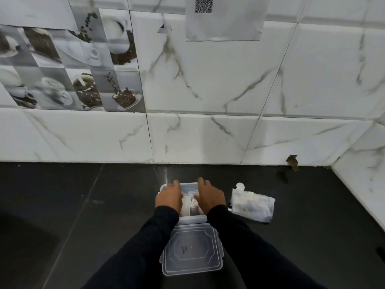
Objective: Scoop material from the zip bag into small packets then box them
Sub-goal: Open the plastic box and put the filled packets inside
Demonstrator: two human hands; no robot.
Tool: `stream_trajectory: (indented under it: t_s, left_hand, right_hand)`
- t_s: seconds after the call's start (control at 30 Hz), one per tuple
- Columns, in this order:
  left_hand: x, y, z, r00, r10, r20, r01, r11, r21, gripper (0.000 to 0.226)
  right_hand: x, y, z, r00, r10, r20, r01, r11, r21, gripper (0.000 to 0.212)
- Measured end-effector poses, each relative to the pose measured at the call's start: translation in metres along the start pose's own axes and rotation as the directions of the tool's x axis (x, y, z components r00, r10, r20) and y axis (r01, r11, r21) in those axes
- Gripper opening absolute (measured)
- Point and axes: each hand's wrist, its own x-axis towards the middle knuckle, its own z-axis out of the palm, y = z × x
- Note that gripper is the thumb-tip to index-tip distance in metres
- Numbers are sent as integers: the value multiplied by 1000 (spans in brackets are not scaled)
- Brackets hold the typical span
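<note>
A clear plastic box (pixel 192 219) stands on the dark counter with small filled packets (pixel 190 203) inside it. My left hand (pixel 169 198) lies over the box's left side, fingers reaching to its far rim. My right hand (pixel 210 196) lies over the right side, fingers down among the packets. What the fingertips grasp is hidden. The box's clear lid (pixel 191 250) lies flat just in front of the box, between my sleeves. The zip bag (pixel 252 206), whitish and part full, lies to the right of the box, and a small white scoop (pixel 240 186) pokes out at the bag's far left corner.
A marble-tiled wall (pixel 208 132) rises directly behind the box, and a second tiled wall (pixel 362 184) closes the right side. A paper sheet with a QR code (pixel 224 17) hangs on the wall. Dark counter surface (pixel 83 205) extends left.
</note>
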Motion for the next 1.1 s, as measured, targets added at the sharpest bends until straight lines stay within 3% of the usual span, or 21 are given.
stream_trajectory:
  t_s: [0.07,0.13,0.23,0.33,0.5,0.6,0.7,0.77,0.83,0.9,0.97,1.03,1.1]
  left_hand:
    - [-22,-11,-13,989,-131,-65,116,974,-196,26]
    - [-50,-33,-15,949,-312,-41,273,880,-388,30]
    - [-89,-71,14,854,-485,189,517,748,-416,37]
    - [-112,-80,42,763,-421,491,640,601,-479,37]
    - [-123,-72,35,727,-328,603,681,455,-574,15]
    - [-128,-71,20,718,-297,629,696,337,-635,42]
    - [-139,-74,-10,713,-289,639,697,191,-691,66]
    - [-142,-76,-31,760,-232,606,647,184,-740,61]
    - [-136,-75,-49,860,-196,471,507,217,-834,41]
    - [-119,-73,-58,947,-158,281,320,359,-877,22]
    - [-98,-68,-55,975,-149,163,216,499,-839,24]
    - [-79,-59,-45,973,-194,126,218,581,-784,29]
    - [-65,-51,-33,960,-258,110,253,628,-736,27]
  right_hand:
    - [-20,12,-4,982,166,-92,-132,945,299,22]
    - [-48,32,2,926,375,-45,-300,802,517,20]
    - [-92,59,25,838,505,205,-531,670,519,35]
    - [-116,61,46,796,478,372,-604,667,436,40]
    - [-115,52,47,768,429,476,-623,670,403,23]
    - [-121,55,32,767,398,504,-629,624,464,16]
    - [-134,57,-3,784,303,542,-618,468,632,7]
    - [-138,55,-32,822,200,534,-570,305,763,5]
    - [-132,54,-58,874,168,455,-481,172,860,13]
    - [-117,52,-70,902,235,363,-402,145,904,19]
    - [-97,49,-65,903,332,273,-359,232,904,19]
    - [-77,47,-48,912,374,166,-338,459,821,19]
    - [-64,43,-31,908,393,141,-365,582,727,19]
